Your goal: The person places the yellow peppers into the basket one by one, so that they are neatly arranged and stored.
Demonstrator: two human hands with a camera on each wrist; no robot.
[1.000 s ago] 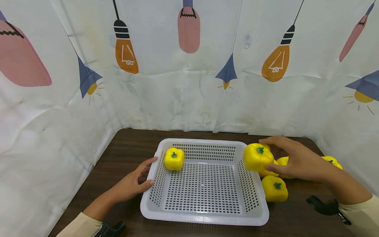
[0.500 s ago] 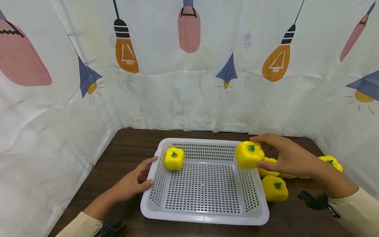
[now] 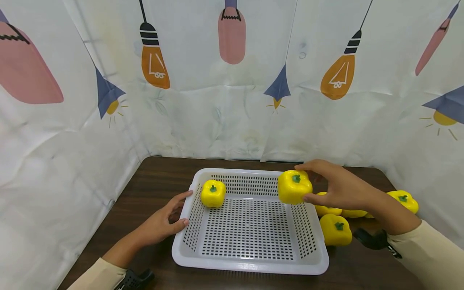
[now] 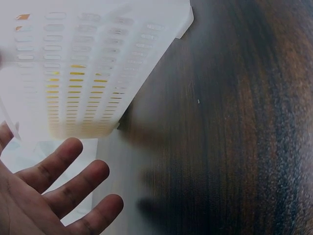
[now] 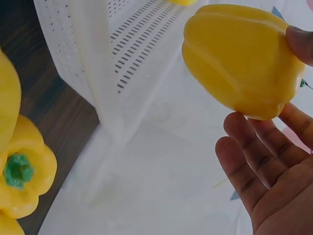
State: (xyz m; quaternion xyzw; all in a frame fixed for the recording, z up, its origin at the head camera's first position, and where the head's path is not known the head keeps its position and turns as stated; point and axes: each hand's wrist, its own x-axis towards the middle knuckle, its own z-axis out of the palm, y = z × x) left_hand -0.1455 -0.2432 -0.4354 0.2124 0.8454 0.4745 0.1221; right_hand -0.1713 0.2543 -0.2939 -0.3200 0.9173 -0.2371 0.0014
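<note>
the white cloth [image 3: 203, 117], a little wrinkled, spreads all around the middle pink print [image 3: 232, 40], which is a part of its pattern. to the left of this print there is an orange bulb [image 3: 156, 67] and, farther left and lower, a blue lamp [image 3: 106, 94]. farthest left of it is a bigger pink shape [image 3: 30, 70]. to the right of the middle pink print come a second blue lamp [image 3: 278, 85], another orange bulb [image 3: 338, 78], a narrow pink shape [image 3: 433, 46] and a third blue lamp [image 3: 447, 102]. below it is the dark brown table [image 3: 145, 201] with wood grain.
</note>
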